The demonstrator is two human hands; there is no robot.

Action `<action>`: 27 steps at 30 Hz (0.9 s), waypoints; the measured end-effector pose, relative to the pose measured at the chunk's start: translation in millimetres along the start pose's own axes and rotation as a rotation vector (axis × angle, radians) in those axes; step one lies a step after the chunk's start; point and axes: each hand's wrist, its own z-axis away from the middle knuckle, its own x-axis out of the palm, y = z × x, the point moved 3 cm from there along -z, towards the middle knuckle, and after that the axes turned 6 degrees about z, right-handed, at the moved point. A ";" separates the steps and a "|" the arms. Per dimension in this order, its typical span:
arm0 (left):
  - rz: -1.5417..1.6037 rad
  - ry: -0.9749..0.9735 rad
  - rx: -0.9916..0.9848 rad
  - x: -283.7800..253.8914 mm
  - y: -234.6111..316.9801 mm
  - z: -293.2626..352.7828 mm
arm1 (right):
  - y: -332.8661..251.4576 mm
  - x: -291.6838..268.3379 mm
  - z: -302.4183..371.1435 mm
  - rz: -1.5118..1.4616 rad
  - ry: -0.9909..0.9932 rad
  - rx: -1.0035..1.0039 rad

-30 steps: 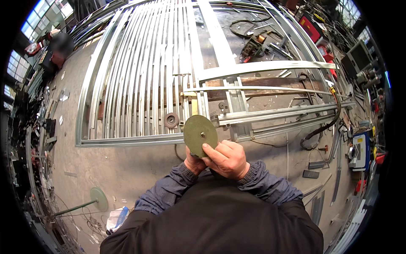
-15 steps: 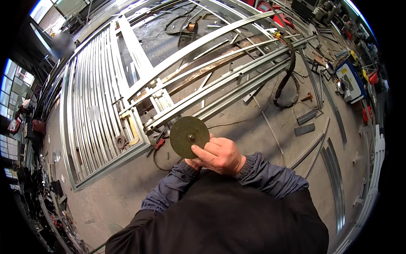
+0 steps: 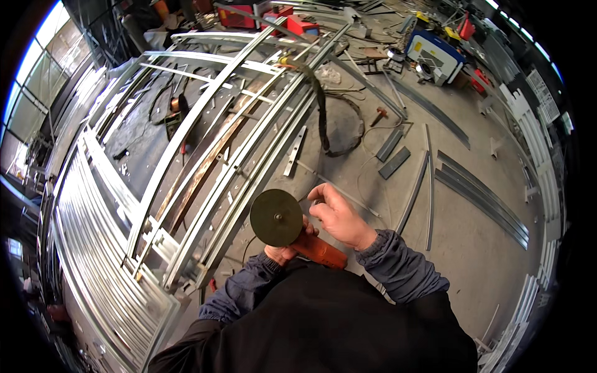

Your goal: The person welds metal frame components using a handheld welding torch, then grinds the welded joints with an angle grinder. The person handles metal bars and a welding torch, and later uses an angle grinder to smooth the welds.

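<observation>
Left hand: closed round the grinder, gripping near its head from beneath and the left. Its fingers show past the disc's lower right edge; the rest is partly hidden.

Grinder: orange body, held up in front of the person's chest, body slanting down to the right, rear end close against the dark clothing. Disc at the head, dull green, broad face turned up to view, small hub at centre.

Right hand: raised just right of the disc, above the grinder's body. Fingers curled, thumb and forefinger drawn near each other; cannot tell whether they meet or pinch something small. Narrow gap to the disc's edge.

Edges: metal frame spreads to the left and ahead; in view its near rails run close by the disc's left rim, depth unclear. Black cable loops ahead of the hands.

Room: bare floor to the right of the right forearm. Beyond, two short dark bars ahead-right, long grey strips farther right.
</observation>
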 end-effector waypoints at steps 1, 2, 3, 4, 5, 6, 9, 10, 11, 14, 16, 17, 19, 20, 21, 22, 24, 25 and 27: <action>0.004 -0.046 -0.028 -0.7 -3.2 -18.4 | -7.0 -15.6 -9.1 -0.015 -0.026 0.039; 0.004 -0.093 -0.050 0.1 -3.5 -40.4 | -10.8 -31.0 -20.1 -0.004 -0.046 0.021; -0.035 -0.113 -0.088 8.9 -5.6 -64.2 | -20.0 -46.6 -27.1 0.088 0.014 -0.048; -0.084 -0.123 -0.111 19.6 -3.4 -85.6 | -27.5 -60.2 -37.5 0.173 0.055 -0.116; -0.064 -0.191 -0.179 29.6 0.9 -105.2 | -36.6 -69.9 -47.0 0.250 0.068 -0.173; -0.066 -0.136 -0.184 36.0 3.8 -127.4 | -48.8 -79.6 -57.1 0.329 0.079 -0.227; -0.009 -0.088 -0.206 22.9 12.9 -182.6 | -83.2 -95.9 -89.7 0.624 0.190 -0.517; -0.086 -0.108 -0.227 25.8 14.2 -199.7 | -88.3 -104.6 -99.9 0.752 0.218 -0.557; -0.161 -0.130 -0.242 28.9 16.0 -217.1 | -92.4 -114.2 -111.8 0.767 0.216 -0.547; -0.328 -0.122 -0.218 19.5 18.2 -261.4 | -98.4 -145.5 -142.1 0.686 0.237 -0.507; -0.676 -0.200 -0.116 18.8 21.1 -287.9 | -104.3 -166.2 -156.3 0.692 0.244 -0.521; -0.868 -0.284 -0.071 44.5 23.8 -298.6 | -105.8 -179.2 -161.0 0.701 0.251 -0.521; -0.629 -0.318 -0.173 57.9 18.5 -324.9 | -101.6 -205.2 -175.7 0.686 0.219 -0.540; -0.197 -0.256 -0.310 53.0 11.9 -338.9 | -99.1 -217.2 -183.8 0.676 0.195 -0.552; 0.238 -0.186 -0.430 47.5 5.3 -353.0 | -99.6 -229.0 -192.1 0.668 0.191 -0.572; 0.031 -0.164 -0.370 34.7 3.5 -368.9 | -101.6 -238.6 -201.2 0.655 0.180 -0.594; -0.312 -0.102 -0.272 8.9 -2.0 -398.9 | -101.7 -257.2 -215.8 0.607 0.180 -0.631; -0.267 -0.118 -0.272 14.3 -11.7 -412.9 | -100.9 -268.1 -218.9 0.576 0.198 -0.642; -0.219 -0.145 -0.255 29.9 -30.9 -439.3 | -94.9 -287.2 -225.3 0.538 0.216 -0.674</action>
